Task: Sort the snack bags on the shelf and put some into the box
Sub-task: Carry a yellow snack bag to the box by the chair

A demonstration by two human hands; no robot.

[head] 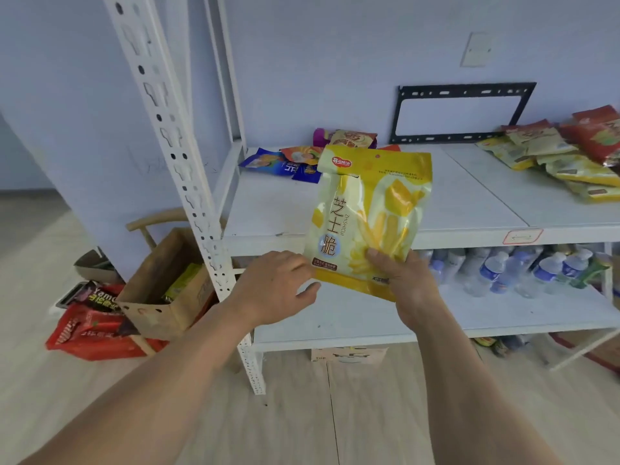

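Note:
A yellow snack bag (365, 209) stands upright in front of the white shelf (453, 229). My right hand (402, 280) grips its lower right corner, thumb on the front. My left hand (278, 286) touches the bag's lower left edge with fingers apart; I cannot tell whether it grips. A brown cardboard box (161, 290) sits on the floor at the left, behind the shelf post, with a yellow-green bag inside. Blue, orange and purple snack bags (295, 162) lie at the shelf's back left. Several yellow and red bags (570, 156) are piled at its right.
A perforated white shelf post (188, 182) runs between me and the box. Red and dark snack bags (94, 327) lie on the floor left of the box. Water bottles (523, 270) fill the lower shelf. A black bracket (463, 112) leans on the wall.

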